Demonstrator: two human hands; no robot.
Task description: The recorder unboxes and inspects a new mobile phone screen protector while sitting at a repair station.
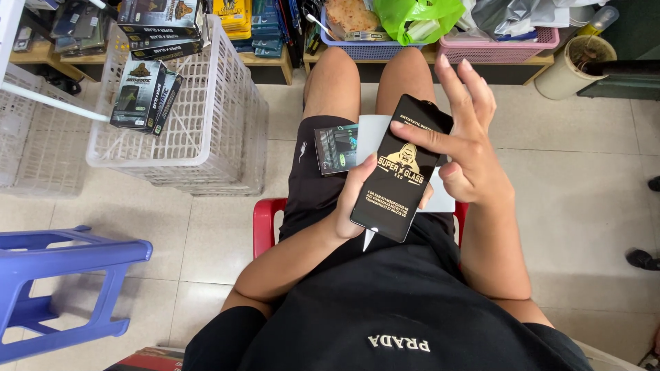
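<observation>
You are seated on a red plastic stool (265, 223), holding a slim black rectangular packet with gold printing (401, 168) upright above your lap. Your left hand (352, 203) wraps its lower edge, grip closed on it from below, while your right hand (464, 148) pinches the upper right side between thumb and forefinger, other fingers spread wide. You seem to be handling or checking the packet; any next move calls for a steady two-handed hold. A white sheet (375, 134) and a small dark box (335, 148) lie on your lap, partly hidden. The white plastic lattice basket (199, 110) stands well apart.
</observation>
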